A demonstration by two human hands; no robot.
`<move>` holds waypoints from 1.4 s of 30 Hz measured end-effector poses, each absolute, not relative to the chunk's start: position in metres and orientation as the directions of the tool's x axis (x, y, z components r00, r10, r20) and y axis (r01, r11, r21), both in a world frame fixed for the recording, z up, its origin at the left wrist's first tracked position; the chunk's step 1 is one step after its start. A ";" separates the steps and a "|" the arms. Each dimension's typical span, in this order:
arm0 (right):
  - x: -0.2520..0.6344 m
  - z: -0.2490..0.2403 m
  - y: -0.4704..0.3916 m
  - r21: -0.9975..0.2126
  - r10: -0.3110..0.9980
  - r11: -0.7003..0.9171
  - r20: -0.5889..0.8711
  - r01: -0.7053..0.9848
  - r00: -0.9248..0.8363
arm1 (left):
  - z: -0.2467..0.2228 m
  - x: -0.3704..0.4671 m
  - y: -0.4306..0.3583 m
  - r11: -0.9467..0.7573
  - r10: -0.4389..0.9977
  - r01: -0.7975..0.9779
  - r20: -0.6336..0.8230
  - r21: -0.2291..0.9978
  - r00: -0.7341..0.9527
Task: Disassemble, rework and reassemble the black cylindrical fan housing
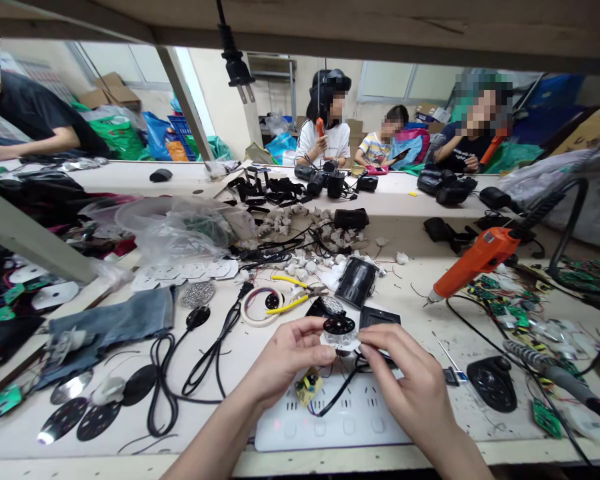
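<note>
White bench [15, 447] | lower centre: white power strip [340, 428] | centre: tape roll [247, 312], black housing [354, 283] | left: denim cloth [115, 323] | lower left: black discs [99, 420] | lower right: green circuit board [547, 418]

the small round assembly [338, 337] pairs a glossy black disc [339, 325] with clear, shiny plastic. beneath it, the power strip [334, 427] is smooth white plastic with a soft sheen. the electric screwdriver [475, 261] has a smooth orange plastic body. the pliers [290, 307] combine slick yellow plastic grips with bare metal. a scrap of faded denim [114, 320] looks rough and matt; the clear plastic bag [177, 227] is thin, crinkled and shiny. the tape roll [245, 309] looks papery, the black housing [355, 283] glossy plastic, the bench [193, 430] pale and smooth, and the overhead shelf [380, 23] wooden and dull.
</note>
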State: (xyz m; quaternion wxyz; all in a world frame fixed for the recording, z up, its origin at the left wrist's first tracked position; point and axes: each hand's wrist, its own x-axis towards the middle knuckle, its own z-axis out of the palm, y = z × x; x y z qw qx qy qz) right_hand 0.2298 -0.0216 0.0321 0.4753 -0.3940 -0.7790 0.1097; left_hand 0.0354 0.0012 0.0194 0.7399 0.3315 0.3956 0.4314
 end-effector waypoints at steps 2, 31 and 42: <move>0.230 0.030 -0.020 -0.544 0.720 0.662 0.652 0.515 -0.237 | 0.021 0.037 0.001 0.378 0.917 -0.344 -0.296 0.859 0.268; 0.224 0.033 -0.021 -0.594 0.727 0.638 0.675 0.489 -0.128 | 0.025 0.040 -0.003 0.270 0.957 -0.352 -0.209 0.896 0.202; 0.220 0.032 -0.020 -0.601 0.721 0.641 0.684 0.478 -0.106 | 0.025 0.041 -0.001 0.276 0.955 -0.380 -0.210 0.883 0.207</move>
